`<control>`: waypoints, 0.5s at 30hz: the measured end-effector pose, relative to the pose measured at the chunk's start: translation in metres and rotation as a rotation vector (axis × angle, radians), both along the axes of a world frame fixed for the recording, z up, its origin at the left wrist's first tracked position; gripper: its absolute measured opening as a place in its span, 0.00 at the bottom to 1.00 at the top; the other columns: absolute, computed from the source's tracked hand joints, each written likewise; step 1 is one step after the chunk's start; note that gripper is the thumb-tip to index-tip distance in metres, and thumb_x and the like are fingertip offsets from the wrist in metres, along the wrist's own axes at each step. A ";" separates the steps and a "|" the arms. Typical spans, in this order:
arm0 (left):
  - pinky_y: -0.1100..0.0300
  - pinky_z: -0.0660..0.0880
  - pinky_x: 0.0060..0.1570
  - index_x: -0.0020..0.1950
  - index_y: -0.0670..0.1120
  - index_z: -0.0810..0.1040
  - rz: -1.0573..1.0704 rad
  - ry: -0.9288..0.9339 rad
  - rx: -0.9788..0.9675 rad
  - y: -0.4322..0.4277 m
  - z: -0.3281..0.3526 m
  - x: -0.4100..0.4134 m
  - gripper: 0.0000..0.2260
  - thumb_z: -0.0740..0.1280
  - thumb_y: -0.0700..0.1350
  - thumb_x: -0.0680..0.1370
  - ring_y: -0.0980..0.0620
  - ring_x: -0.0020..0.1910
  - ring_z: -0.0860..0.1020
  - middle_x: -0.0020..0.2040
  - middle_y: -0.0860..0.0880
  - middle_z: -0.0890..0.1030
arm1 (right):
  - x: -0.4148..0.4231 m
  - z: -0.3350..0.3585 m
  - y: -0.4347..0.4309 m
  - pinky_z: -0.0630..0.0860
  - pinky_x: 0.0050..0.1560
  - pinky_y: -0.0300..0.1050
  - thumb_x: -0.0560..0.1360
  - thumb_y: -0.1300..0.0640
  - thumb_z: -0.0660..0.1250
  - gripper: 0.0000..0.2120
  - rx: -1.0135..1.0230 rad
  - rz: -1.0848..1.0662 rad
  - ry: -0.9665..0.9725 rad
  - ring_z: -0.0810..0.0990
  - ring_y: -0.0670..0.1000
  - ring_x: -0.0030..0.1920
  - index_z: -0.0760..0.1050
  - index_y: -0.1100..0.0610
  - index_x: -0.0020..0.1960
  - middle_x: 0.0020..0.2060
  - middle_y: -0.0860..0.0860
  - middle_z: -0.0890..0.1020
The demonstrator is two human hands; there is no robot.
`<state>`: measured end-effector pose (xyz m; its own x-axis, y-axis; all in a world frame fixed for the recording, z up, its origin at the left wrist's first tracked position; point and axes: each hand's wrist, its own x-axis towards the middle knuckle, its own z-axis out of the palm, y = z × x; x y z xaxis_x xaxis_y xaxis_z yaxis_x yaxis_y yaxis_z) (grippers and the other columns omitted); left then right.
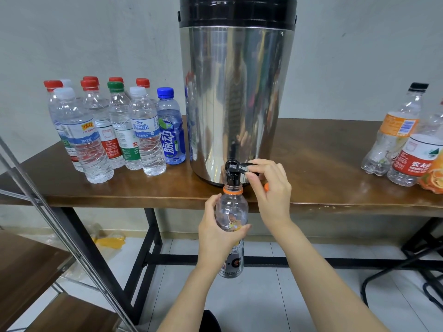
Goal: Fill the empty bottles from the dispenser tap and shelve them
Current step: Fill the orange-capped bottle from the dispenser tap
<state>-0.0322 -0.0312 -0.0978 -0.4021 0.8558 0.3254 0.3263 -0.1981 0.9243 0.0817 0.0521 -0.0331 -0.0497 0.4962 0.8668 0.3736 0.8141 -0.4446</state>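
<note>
A tall steel dispenser [236, 97] with a black lid stands on the brown table [323, 164]. Its black tap [232, 172] juts over the table's front edge. My left hand [219, 232] grips a clear sports bottle [232, 212] with an orange neck ring, its open mouth right under the tap spout. My right hand [268, 185] pinches the tap lever between thumb and fingers, and an orange cap [266, 186] peeks from behind that hand. No stream of water is visible in the bottle.
Several capped, filled bottles [115, 130] stand in a group on the table's left. Some empty bottles [405, 140] stand at the right end. A metal-framed shelf with wooden boards [31, 267] is at the lower left. Tiled floor lies below.
</note>
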 end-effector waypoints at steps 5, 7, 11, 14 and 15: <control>0.74 0.71 0.54 0.67 0.59 0.66 0.012 0.012 -0.003 0.000 0.000 0.000 0.40 0.83 0.46 0.61 0.67 0.59 0.74 0.60 0.63 0.76 | 0.000 0.000 -0.001 0.72 0.47 0.34 0.80 0.47 0.62 0.18 -0.010 0.004 -0.001 0.74 0.47 0.46 0.81 0.61 0.48 0.51 0.51 0.82; 0.75 0.71 0.54 0.67 0.59 0.66 0.016 0.015 -0.003 -0.001 0.000 0.000 0.40 0.83 0.47 0.62 0.68 0.59 0.73 0.61 0.63 0.75 | 0.000 0.000 -0.002 0.72 0.48 0.33 0.80 0.46 0.61 0.19 -0.009 0.005 -0.001 0.74 0.46 0.46 0.81 0.61 0.48 0.51 0.51 0.82; 0.77 0.69 0.52 0.65 0.62 0.65 0.015 0.018 -0.005 -0.001 0.001 0.000 0.40 0.83 0.46 0.62 0.72 0.59 0.72 0.60 0.65 0.74 | 0.000 0.000 -0.002 0.72 0.47 0.33 0.80 0.45 0.60 0.20 -0.013 0.005 0.003 0.74 0.46 0.46 0.80 0.61 0.48 0.51 0.51 0.82; 0.78 0.69 0.52 0.66 0.60 0.65 0.017 0.019 -0.006 0.000 0.001 0.001 0.40 0.83 0.46 0.62 0.72 0.58 0.72 0.60 0.64 0.74 | 0.000 -0.001 -0.002 0.72 0.47 0.33 0.79 0.48 0.63 0.16 -0.024 0.007 0.004 0.74 0.46 0.46 0.80 0.61 0.48 0.51 0.50 0.82; 0.77 0.69 0.52 0.67 0.59 0.66 0.019 0.017 -0.005 0.000 0.001 0.001 0.40 0.83 0.46 0.62 0.71 0.58 0.72 0.60 0.64 0.74 | 0.000 -0.001 -0.002 0.72 0.47 0.33 0.79 0.49 0.63 0.15 -0.027 0.009 0.004 0.75 0.46 0.46 0.80 0.61 0.48 0.51 0.50 0.82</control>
<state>-0.0317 -0.0315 -0.0966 -0.4125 0.8499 0.3278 0.3457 -0.1868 0.9195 0.0815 0.0500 -0.0343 -0.0502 0.5188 0.8534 0.3646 0.8051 -0.4679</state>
